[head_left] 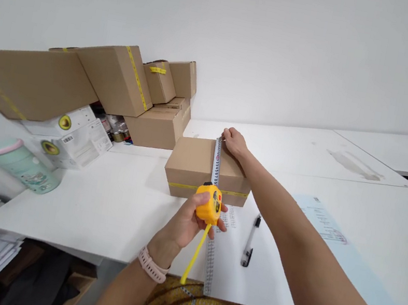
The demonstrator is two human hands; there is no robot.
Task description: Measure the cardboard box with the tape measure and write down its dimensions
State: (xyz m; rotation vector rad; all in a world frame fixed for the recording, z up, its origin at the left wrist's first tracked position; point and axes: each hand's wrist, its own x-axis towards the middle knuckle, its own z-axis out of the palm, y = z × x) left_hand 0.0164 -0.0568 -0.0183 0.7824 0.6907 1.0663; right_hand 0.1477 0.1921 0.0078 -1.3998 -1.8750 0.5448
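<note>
A small brown cardboard box (194,164) with yellow tape stands on the white table (108,204). My left hand (188,218) is closed round a yellow tape measure case (209,203) at the box's near edge. The white measuring tape (217,162) runs across the box's top to its far edge. There my right hand (234,142) presses the tape's end down with bent fingers. A yellow strap (193,256) hangs from the case.
A black and white pen (250,239) lies on paper sheets right of the box. Several larger cardboard boxes (122,80) are piled at the back left, over white product cartons (72,137). A mint bottle (26,166) lies at the left. A pale blue sheet (332,233) is at right.
</note>
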